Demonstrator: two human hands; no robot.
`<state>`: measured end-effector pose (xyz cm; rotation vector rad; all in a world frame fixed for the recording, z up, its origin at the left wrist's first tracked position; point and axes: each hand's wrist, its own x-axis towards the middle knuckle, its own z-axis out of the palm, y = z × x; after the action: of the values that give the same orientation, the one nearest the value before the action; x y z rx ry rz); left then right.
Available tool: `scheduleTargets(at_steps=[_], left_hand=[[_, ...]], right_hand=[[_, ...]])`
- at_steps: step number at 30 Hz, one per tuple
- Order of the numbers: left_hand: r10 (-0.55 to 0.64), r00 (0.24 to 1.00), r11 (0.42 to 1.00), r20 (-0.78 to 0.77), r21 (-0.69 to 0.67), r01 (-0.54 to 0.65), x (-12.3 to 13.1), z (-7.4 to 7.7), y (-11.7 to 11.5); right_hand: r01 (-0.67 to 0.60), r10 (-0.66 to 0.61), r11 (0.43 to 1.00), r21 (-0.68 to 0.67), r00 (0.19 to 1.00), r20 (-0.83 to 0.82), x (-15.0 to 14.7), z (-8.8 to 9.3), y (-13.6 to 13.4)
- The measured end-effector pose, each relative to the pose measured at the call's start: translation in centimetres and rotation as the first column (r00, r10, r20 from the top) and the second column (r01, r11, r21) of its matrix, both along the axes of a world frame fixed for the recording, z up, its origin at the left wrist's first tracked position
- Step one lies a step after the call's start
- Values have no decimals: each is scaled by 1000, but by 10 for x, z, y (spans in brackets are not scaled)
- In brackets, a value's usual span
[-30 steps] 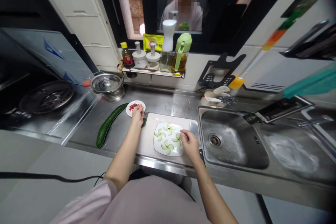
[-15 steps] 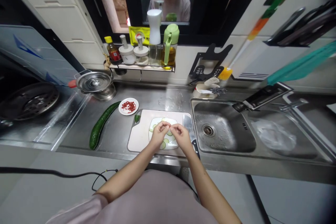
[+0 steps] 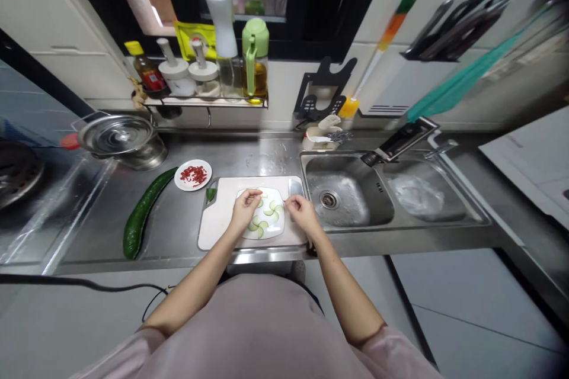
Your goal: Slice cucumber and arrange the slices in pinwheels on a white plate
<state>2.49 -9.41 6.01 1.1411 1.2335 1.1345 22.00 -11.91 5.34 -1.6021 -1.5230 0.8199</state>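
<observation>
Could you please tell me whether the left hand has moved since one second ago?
Yes, the left hand has moved right and slightly toward the person, judged against the small round dish: it was there, and is now over the square plate.

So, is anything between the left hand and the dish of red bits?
Just a small green piece at the far left corner of the cutting board, roughly between the left hand and the dish; reaching over it looks easy.

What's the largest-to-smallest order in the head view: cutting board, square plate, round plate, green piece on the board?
1. Cutting board
2. Square plate, partly hidden by the left hand
3. Round plate
4. Green piece
</observation>
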Motion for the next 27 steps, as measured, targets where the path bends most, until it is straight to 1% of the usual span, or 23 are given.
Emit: scheduleTargets(at_steps=[2, 4, 8, 11, 14, 17, 22, 27], left_hand=[[-28, 991, 1000, -130, 2, 28, -3, -7, 2], [-72, 958, 997, -278, -7, 73, -2, -15, 3], [-195, 829, 979, -524, -45, 201, 5, -29, 5], [-255, 733, 961, -630, -78, 266, 12, -37, 10], [-291, 666, 948, -687, -113, 298, 17, -41, 13], [-322, 620, 938, -715, -152, 311, 22, -41, 14], [-357, 575, 925, -736, -193, 327, 29, -40, 15], [-375, 539, 916, -754, -212, 341, 35, -44, 16]], right_hand=[[-56, 64, 997, -54, 987, 147, 6, -9, -3], [-106, 136, 987, -123, 953, 271, 5, -15, -4], [-150, 244, 961, -232, 857, 454, -7, -18, -1], [-180, 313, 940, -290, 792, 524, -13, -18, 3], [-201, 351, 929, -312, 747, 565, -15, -19, 6], [-214, 371, 923, -319, 711, 597, -16, -21, 8], [-223, 406, 909, -352, 663, 629, -18, -21, 10], [-229, 420, 904, -360, 631, 652, -19, -21, 12]])
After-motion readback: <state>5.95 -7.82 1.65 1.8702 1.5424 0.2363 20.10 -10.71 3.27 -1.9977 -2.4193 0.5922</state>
